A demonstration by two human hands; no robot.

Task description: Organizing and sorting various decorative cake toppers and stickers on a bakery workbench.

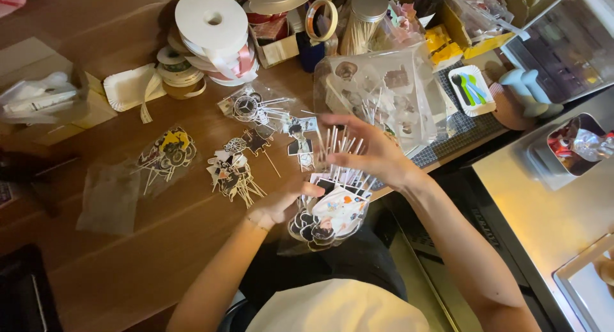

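Observation:
My left hand [281,203] grips a bunch of paper cake toppers [327,218] on thin wooden sticks, picture ends pointing toward me. My right hand [368,151] is spread over the stick ends [339,143], fingers apart and touching them. More toppers lie on the wooden table [128,261]: a black-and-white pile [231,172], a yellow-and-black set in a clear bag [166,153], and a round emblem set [251,107]. A clear plastic bag of toppers [384,95] lies just beyond my right hand.
Stacked ribbon spools [211,31] and tape rolls [179,73] stand at the back. A jar of wooden sticks [363,18], a paper plate [128,87], a small tray of plastic forks [472,89] and a metal container [572,146] on the steel counter surround the work spot.

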